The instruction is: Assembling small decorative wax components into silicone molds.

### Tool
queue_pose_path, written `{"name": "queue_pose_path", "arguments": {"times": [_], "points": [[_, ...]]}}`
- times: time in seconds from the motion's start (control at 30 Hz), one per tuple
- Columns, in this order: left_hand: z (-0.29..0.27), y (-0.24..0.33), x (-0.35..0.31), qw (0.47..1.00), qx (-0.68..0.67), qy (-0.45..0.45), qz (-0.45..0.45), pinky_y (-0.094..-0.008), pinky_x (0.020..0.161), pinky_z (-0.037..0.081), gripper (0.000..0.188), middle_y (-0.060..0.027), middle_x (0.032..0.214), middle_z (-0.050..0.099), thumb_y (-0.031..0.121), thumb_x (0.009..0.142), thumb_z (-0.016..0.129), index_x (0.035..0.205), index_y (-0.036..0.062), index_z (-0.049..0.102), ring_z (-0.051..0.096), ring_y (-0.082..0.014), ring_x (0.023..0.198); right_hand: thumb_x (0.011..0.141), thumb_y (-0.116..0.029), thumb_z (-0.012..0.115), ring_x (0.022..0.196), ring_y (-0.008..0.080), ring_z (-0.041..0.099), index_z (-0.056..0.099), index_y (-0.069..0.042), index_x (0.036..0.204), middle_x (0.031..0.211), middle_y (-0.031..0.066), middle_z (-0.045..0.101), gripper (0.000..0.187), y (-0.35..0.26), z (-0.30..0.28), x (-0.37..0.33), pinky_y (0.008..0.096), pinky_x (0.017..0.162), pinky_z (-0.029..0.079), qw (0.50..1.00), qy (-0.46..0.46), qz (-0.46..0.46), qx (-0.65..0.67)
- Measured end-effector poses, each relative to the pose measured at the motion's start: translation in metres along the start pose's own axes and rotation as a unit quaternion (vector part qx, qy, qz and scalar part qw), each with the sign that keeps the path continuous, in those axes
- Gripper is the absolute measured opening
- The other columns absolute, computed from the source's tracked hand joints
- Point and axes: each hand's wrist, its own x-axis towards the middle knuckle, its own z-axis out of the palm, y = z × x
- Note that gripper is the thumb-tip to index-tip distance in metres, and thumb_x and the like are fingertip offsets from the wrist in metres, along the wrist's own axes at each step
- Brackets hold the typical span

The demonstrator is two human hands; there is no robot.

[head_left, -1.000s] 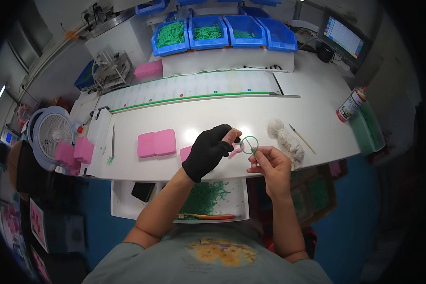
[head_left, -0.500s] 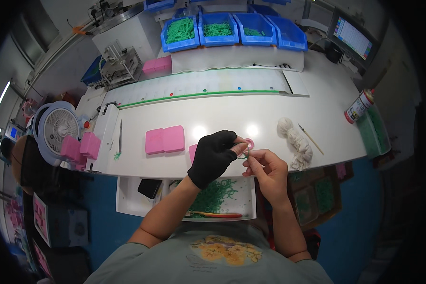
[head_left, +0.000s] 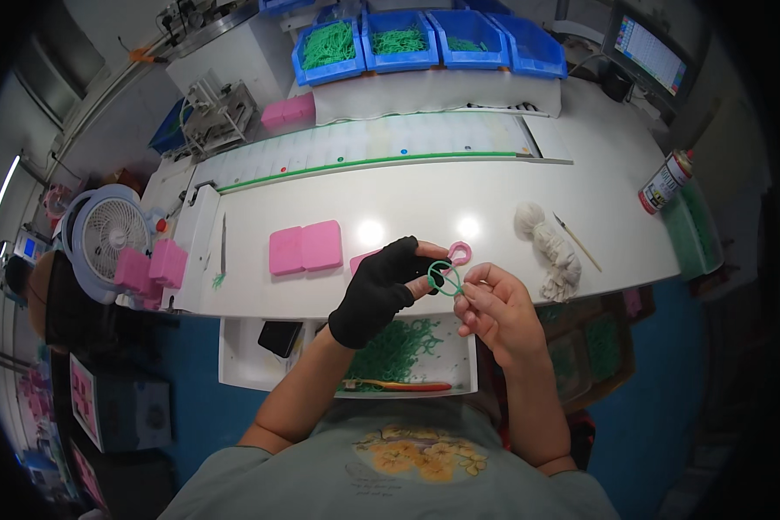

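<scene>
My left hand (head_left: 377,290), in a black glove with bare fingertips, pinches the left side of a thin green ring-shaped piece (head_left: 440,294) between thumb and forefinger. On its right side, the bare fingertips of my right hand (head_left: 501,312) grip the same green piece. A strand seems to cross inside the ring. Just beyond the fingers, a small pink ring (head_left: 460,252) lies on the white table. A pink block (head_left: 361,261) is partly hidden behind the glove. To its left sits a pair of pink blocks (head_left: 305,248) side by side.
An open drawer (head_left: 234,355) below the table holds green scraps (head_left: 394,351), a red-and-yellow handled tool (head_left: 403,386) and a black phone (head_left: 279,338). A bundled cloth (head_left: 553,260), a brush (head_left: 576,241) and a spray can (head_left: 666,182) stand right. Blue bins (head_left: 537,56) and a conveyor strip (head_left: 364,146) lie behind.
My hands have drawn slightly apart and turned, so the green ring now shows open between them. The coloured dots on the conveyor strip have shifted left.
</scene>
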Motion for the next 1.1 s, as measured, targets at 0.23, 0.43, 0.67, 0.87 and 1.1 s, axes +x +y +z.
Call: {"name": "queue_pose_path", "arguments": {"times": [0.23, 0.43, 0.67, 0.87, 1.1], "points": [[-0.002, -0.002, -0.003, 0.999, 0.03, -0.009, 0.032, -0.0278, 0.086, 0.046, 0.021, -0.0044, 0.1, 0.061, 0.001, 0.084, 0.064, 0.105, 0.0005, 0.063, 0.058, -0.013, 0.096, 0.095, -0.01, 0.056, 0.068, 0.0087, 0.057, 0.053, -0.004, 0.104, 0.083, 0.0071, 0.061, 0.011, 0.006, 0.002, 0.003, 0.0276, 0.062, 0.057, 0.999, -0.013, 0.024, 0.018], [-0.005, -0.009, -0.01, 0.995, 0.069, 0.076, -0.008, -0.0255, 0.072, 0.046, 0.009, -0.0016, 0.082, 0.063, 0.008, 0.089, 0.065, 0.094, 0.0, 0.067, 0.057, -0.0095, 0.076, 0.095, -0.011, 0.058, 0.073, 0.0096, 0.058, 0.053, -0.001, 0.107, 0.084, 0.0065, 0.061, 0.016, 0.012, 0.017, 0.004, 0.0255, 0.063, 0.057, 1.0, 0.016, -0.004, -0.004], [0.007, -0.018, -0.022, 0.994, -0.003, 0.1, -0.042, -0.026, 0.07, 0.045, 0.015, -0.0022, 0.077, 0.062, 0.015, 0.093, 0.062, 0.094, 0.0005, 0.068, 0.055, -0.0106, 0.074, 0.093, -0.01, 0.063, 0.067, 0.0076, 0.059, 0.06, 0.003, 0.087, 0.075, 0.0051, 0.061, 0.014, 0.033, 0.021, 0.009, 0.0224, 0.058, 0.054, 0.931, 0.117, -0.21, -0.273], [-0.001, -0.024, -0.026, 0.993, 0.014, 0.115, 0.001, -0.0242, 0.068, 0.046, 0.015, -0.0004, 0.079, 0.063, 0.015, 0.092, 0.063, 0.098, 0.0014, 0.069, 0.055, -0.0076, 0.073, 0.089, -0.007, 0.066, 0.061, 0.0124, 0.059, 0.06, 0.002, 0.084, 0.07, 0.0068, 0.06, 0.012, 0.034, 0.025, 0.007, 0.0256, 0.055, 0.05, 0.839, 0.164, -0.31, -0.417], [0.0, -0.022, -0.026, 0.993, 0.045, 0.109, -0.004, -0.0239, 0.068, 0.046, 0.014, 0.0001, 0.078, 0.062, 0.015, 0.093, 0.063, 0.095, 0.0016, 0.067, 0.055, -0.0072, 0.073, 0.081, -0.004, 0.071, 0.059, 0.0243, 0.055, 0.06, -0.002, 0.082, 0.069, 0.0093, 0.056, 0.012, 0.035, 0.027, 0.007, 0.0331, 0.053, 0.043, 0.731, 0.157, -0.406, -0.525]]}}
